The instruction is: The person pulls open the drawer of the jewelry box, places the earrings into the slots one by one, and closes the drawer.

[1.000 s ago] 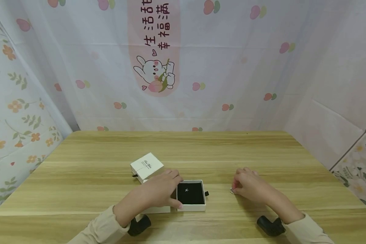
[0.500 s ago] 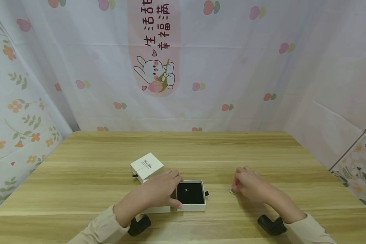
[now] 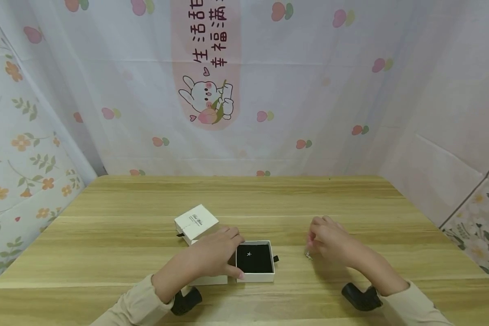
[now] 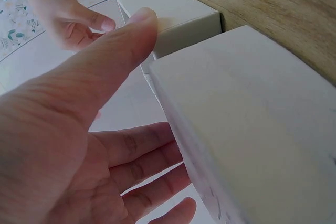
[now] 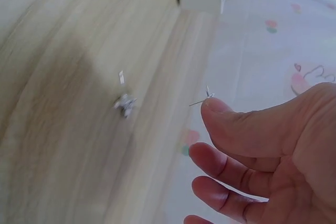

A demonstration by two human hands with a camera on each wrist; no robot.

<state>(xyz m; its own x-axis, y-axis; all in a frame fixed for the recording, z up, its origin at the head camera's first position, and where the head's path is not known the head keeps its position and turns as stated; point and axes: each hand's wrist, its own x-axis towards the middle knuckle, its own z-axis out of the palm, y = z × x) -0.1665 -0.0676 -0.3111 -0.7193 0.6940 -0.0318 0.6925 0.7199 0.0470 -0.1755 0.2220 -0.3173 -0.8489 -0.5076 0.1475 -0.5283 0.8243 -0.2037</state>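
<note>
My left hand [image 3: 213,253] holds the small white jewelry box drawer [image 3: 254,277], its thumb at the near side and fingers at the far side. Black padding [image 3: 260,262] lines the drawer, and a silver starfish-shaped piece [image 3: 249,254] sits in it. Between thumb and index finger my right hand [image 5: 262,145] pinches a tiny silver stud earring [image 5: 209,93] with a thin post. Below that hand, a little clump of silver jewelry [image 5: 125,104] lies on the table beside a thin silver sliver [image 5: 122,77].
Partly hidden under my left arm is a white box sleeve [image 3: 209,280], left of the drawer. Behind it stands another white box [image 3: 196,222] with black lettering and a black tab. Curtains [image 3: 289,90] enclose the wooden table [image 3: 309,199] at the back and sides.
My right hand has lifted slightly and shifted left from the silver pieces on the table, with the stud earring between its fingertips. The left hand keeps its place on the drawer.
</note>
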